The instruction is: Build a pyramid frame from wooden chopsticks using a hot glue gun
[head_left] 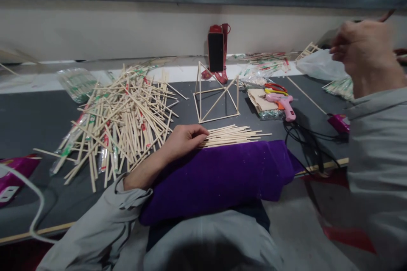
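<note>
My left hand (185,139) rests on the left end of a bundle of thin wooden sticks (235,134), its fingers pressed together over the sticks. The bundle lies along the far edge of a purple cloth (219,173). My right hand (365,48) is raised at the upper right, blurred, with fingers curled; what it holds, if anything, cannot be made out. Behind the bundle stands a frame of glued sticks (219,117). A big loose pile of sticks (127,114), some in wrappers, lies to the left of my left hand.
A pink glue gun (286,103) lies on a packet beside pliers (276,88), with black cables (313,144) nearby. A phone (216,53) leans upright at the back. White plastic bag (321,64) at right; magenta power strip (15,175) and white cable at left.
</note>
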A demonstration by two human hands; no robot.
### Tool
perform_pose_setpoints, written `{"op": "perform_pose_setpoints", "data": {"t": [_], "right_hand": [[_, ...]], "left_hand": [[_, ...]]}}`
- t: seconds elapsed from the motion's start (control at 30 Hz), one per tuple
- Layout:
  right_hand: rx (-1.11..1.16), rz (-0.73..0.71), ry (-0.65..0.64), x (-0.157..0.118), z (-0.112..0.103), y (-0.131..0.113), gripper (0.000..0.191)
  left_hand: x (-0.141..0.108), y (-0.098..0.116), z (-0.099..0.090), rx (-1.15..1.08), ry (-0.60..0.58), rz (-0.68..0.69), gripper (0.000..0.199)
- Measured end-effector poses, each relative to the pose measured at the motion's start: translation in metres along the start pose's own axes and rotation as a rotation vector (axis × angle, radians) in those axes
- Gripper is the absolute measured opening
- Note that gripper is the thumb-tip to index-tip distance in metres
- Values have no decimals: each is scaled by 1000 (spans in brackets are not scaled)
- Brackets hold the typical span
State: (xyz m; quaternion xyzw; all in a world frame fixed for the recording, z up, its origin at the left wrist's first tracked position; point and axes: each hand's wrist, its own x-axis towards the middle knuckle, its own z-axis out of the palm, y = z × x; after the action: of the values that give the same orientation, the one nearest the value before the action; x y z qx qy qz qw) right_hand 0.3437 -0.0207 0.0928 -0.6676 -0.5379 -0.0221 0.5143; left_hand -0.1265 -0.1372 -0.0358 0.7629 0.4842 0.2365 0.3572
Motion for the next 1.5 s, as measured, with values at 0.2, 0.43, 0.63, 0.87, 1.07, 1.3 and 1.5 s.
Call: {"op": "perform_pose_setpoints", "data": {"t": [0.2, 0.43, 0.63, 0.87, 1.07, 1.3, 1.5], "right_hand": [[213, 86, -538, -66, 42, -69, 27], [150, 54, -992, -73, 79, -76, 65], [122, -17, -997, -82, 100, -84, 19], [372, 82, -633, -73, 71, -94, 20], [443, 158, -419, -56, 68, -85, 24], [411, 99, -42, -15, 54, -73, 29], [361, -98, -84, -3, 70, -75, 11]], "left_hand": [[-2, -1, 0, 19, 1, -22, 33], [-2, -3, 0, -27, -12, -41, 34], [-2, -1, 0, 13, 0, -13, 33], [-1, 0, 2, 68, -25, -4, 37], [-1, 6, 1, 94, -57, 15, 37], [-3, 14, -3, 163, -52, 71, 35], [-3, 19, -16, 169, -85, 119, 36]]}}
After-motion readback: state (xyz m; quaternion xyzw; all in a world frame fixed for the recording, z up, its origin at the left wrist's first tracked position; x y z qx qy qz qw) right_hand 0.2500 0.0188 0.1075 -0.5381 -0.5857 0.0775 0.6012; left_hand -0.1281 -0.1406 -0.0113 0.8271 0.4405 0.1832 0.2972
